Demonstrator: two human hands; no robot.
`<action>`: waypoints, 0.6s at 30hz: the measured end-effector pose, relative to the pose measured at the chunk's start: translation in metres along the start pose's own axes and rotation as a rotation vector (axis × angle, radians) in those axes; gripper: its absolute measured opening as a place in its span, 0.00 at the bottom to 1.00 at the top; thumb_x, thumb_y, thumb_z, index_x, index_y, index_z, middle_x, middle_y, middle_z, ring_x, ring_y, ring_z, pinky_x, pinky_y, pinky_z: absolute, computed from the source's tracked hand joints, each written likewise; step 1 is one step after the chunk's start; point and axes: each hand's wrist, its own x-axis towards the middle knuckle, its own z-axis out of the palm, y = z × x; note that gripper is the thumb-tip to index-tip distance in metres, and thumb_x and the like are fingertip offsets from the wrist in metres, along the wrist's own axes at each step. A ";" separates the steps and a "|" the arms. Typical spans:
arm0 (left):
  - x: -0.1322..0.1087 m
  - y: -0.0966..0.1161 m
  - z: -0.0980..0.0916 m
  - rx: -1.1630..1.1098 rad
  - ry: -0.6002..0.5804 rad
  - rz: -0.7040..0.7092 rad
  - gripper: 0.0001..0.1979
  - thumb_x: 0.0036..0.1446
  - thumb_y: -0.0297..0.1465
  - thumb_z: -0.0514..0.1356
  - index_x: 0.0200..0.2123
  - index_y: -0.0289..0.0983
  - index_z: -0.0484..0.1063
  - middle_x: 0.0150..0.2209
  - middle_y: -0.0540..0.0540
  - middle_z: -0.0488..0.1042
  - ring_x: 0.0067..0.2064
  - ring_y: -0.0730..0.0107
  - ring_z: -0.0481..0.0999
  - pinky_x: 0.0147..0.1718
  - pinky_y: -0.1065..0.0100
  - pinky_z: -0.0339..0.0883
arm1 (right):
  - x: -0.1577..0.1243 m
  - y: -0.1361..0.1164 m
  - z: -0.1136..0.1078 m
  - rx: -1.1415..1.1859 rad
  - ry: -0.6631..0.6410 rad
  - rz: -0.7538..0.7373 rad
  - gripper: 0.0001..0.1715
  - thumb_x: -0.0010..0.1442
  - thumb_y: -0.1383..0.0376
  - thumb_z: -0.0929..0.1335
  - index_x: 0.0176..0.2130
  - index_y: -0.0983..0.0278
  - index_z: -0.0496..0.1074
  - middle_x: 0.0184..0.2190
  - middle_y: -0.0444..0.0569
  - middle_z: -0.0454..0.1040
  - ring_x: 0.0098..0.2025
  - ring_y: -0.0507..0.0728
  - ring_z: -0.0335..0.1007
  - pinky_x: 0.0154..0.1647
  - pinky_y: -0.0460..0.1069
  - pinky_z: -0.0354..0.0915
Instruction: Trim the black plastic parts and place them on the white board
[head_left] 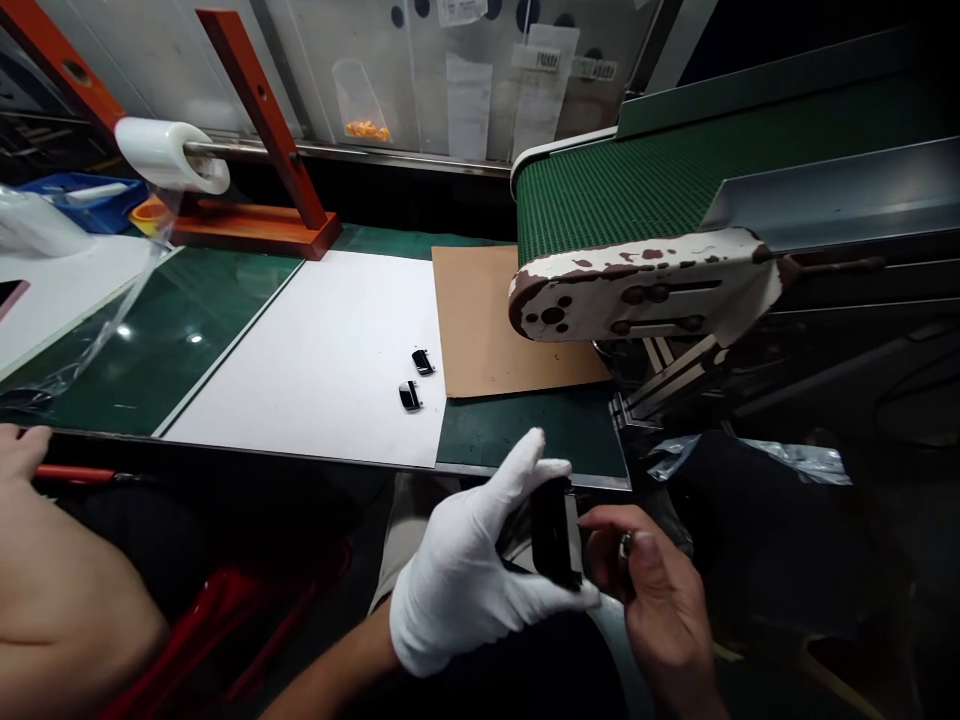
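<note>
My left hand, in a white glove, is closed around a flat black plastic part held upright below the table's front edge. My bare right hand is right beside it, fingers curled and pinching at the part's right edge. On the white sheet two small glossy black parts lie near its right border, well ahead of both hands.
A brown cardboard sheet lies right of the white sheet. A green conveyor belt ends above it. An orange stand holds a roll of clear film at the back left. Another person's arm rests at the lower left.
</note>
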 end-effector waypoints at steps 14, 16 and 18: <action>0.009 -0.062 -0.054 0.478 -0.096 -0.162 0.49 0.49 0.28 0.69 0.68 0.41 0.45 0.56 0.39 0.72 0.56 0.57 0.73 0.56 0.61 0.67 | -0.013 0.047 0.007 0.284 0.125 0.362 0.20 0.55 0.49 0.71 0.26 0.63 0.71 0.13 0.36 0.52 0.15 0.47 0.46 0.14 0.44 0.48; 0.011 -0.089 -0.085 0.551 -0.045 -0.294 0.47 0.50 0.29 0.68 0.68 0.38 0.46 0.58 0.39 0.70 0.59 0.57 0.70 0.59 0.59 0.63 | -0.018 0.059 0.013 0.503 0.185 0.519 0.24 0.52 0.47 0.72 0.23 0.63 0.69 0.12 0.34 0.49 0.14 0.46 0.41 0.12 0.43 0.46; 0.012 -0.115 -0.117 0.628 0.009 -0.405 0.46 0.50 0.28 0.68 0.67 0.36 0.48 0.57 0.37 0.70 0.59 0.54 0.69 0.59 0.56 0.62 | -0.022 0.071 0.019 0.657 0.190 0.682 0.25 0.49 0.44 0.73 0.29 0.64 0.73 0.14 0.35 0.53 0.14 0.45 0.43 0.12 0.42 0.49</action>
